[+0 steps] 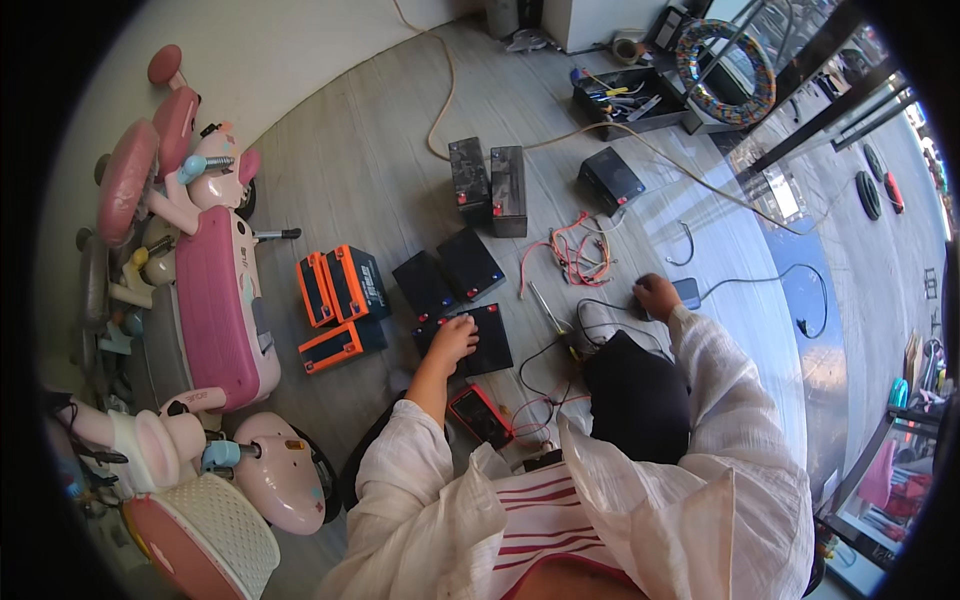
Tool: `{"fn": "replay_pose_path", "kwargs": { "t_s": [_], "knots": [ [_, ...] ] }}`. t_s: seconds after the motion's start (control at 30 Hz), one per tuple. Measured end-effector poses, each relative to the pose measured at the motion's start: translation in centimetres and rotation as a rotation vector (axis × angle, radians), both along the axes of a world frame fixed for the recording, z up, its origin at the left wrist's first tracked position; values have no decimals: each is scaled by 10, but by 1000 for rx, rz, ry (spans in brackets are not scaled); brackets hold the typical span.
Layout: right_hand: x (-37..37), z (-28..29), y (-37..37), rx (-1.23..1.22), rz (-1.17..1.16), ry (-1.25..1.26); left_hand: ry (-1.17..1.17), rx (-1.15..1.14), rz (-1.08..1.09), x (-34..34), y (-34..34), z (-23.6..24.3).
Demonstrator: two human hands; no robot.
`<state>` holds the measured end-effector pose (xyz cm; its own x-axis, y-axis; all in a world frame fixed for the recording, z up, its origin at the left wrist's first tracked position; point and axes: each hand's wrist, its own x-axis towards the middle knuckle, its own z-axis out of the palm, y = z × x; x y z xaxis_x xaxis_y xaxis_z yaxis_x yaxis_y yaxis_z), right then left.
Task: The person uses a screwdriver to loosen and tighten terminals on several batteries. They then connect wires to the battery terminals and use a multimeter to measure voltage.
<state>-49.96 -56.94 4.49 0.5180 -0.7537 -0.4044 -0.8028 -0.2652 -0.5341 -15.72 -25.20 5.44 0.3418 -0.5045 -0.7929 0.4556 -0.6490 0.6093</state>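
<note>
My left hand [452, 340] has bent fingers gripping the top of a black battery [490, 342], beside another two black batteries [470, 263]. Just below lies a red-cased meter [480, 415] with leads. My right hand [655, 296] has curled fingers at the left end of a dark phone-like object [686, 294]; what it holds is hidden. Between my hands are a screwdriver-like tool [548, 308], black cables [530, 360] and a tangle of red and white wires [575, 255]. Three orange-and-black batteries [340, 345] sit to the left. My dark-clad knee [635, 400] is below my right hand.
Pink children's ride-on scooters [225, 300] crowd the left. Upright black batteries [508, 195], another battery [610, 178], a tool box [630, 105] and a coiled ring [725, 72] are farther back. A tan cord [435, 140] crosses the floor. Metal door posts [820, 110] stand right.
</note>
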Motion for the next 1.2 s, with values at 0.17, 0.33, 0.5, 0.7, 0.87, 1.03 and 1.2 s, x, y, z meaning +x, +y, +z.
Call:
{"fn": "replay_pose_path", "kwargs": {
  "t_s": [0.17, 0.33, 0.5, 0.7, 0.87, 1.03, 1.2],
  "knots": [
    [177, -14, -3, 670, -86, -308, 141, -219, 354, 54, -63, -23],
    [269, -45, 11, 818, -384, -374, -71, -262, 303, 98, -155, -27],
    [292, -62, 7, 761, -397, -620, -103, -289, 286, 130, -213, -49],
    [294, -81, -6, 703, -336, -640, -177, -237, 215, 151, -230, -64],
    [323, -87, -45, 690, -261, -718, -115, -233, 215, 161, -238, -50],
    [335, -66, -35, 710, -509, -621, -294, -212, 296, 162, -206, -26],
    [295, -101, 19, 542, 236, 7, -955, 344, 230, 165, -67, -107]
  ]
}}
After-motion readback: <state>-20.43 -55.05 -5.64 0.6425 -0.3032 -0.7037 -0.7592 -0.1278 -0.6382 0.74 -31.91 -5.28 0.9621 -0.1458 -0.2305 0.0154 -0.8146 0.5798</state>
